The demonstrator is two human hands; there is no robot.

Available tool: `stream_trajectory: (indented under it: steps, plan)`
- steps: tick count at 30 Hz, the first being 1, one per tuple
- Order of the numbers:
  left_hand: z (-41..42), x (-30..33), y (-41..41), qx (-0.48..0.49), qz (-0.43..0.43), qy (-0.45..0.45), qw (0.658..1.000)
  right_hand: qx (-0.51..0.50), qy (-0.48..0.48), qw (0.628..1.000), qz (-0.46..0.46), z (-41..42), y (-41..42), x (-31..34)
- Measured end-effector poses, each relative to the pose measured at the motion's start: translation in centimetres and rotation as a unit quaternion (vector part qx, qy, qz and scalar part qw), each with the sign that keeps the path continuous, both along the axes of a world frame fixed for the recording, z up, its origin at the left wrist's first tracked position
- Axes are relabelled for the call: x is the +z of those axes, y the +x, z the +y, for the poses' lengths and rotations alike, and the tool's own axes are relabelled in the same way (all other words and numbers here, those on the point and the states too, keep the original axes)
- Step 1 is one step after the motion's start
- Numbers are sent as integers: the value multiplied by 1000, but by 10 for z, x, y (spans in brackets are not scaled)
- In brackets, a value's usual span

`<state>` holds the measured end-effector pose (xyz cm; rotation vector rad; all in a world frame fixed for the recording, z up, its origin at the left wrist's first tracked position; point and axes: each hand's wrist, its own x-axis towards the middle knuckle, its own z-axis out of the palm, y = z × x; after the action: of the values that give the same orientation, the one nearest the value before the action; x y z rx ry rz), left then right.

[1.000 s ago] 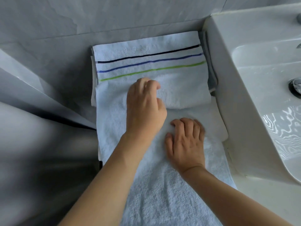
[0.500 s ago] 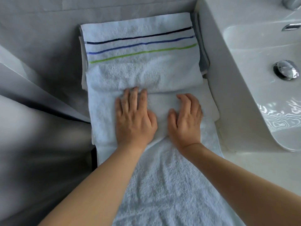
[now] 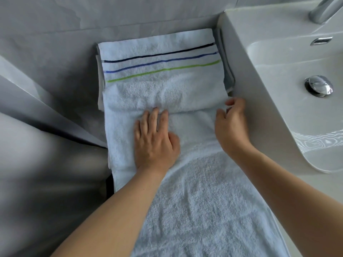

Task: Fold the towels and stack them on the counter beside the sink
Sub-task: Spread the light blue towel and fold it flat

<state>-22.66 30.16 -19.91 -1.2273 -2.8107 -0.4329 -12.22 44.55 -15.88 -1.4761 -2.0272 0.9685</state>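
- The white towel lies along the counter beside the sink, its far end on the folded striped towel.
- I judge it soft, light and limp; best taken at the corners.
- My left hand presses flat on it.
- My right hand is at its right edge, fingers curled; whether it pinches the cloth, I cannot tell.

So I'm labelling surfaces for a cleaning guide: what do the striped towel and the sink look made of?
White towel with black, blue and green stripes: looped terry cloth, probably cotton, with a nubby matte pile. White basin sink: smooth, glossy, likely glazed ceramic, since it mirrors rippled light.
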Motion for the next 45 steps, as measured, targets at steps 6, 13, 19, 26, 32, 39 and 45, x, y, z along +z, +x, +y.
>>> stream_trajectory:
  steps: [6,13,19,26,32,39,45]
  plan:
    - [-2,0,2,-9,33,21,999,84,129,956,-251,7,25,5]
    - [-3,-6,2,-30,83,55,995,174,286,926,-175,-7,4,1]
    - [-5,-6,4,-59,101,99,988,290,233,911,-178,12,-3,-29]
    - [-2,-5,1,-125,56,116,984,274,240,913,-186,21,2,-38]
    - [-1,-3,1,-82,86,83,990,269,287,909,-141,-29,50,-23]
    - [-1,-3,1,-80,86,50,992,380,256,875,-159,-57,106,-45]
    - [-3,6,8,-82,67,35,994,355,269,885,-136,-59,105,-44]
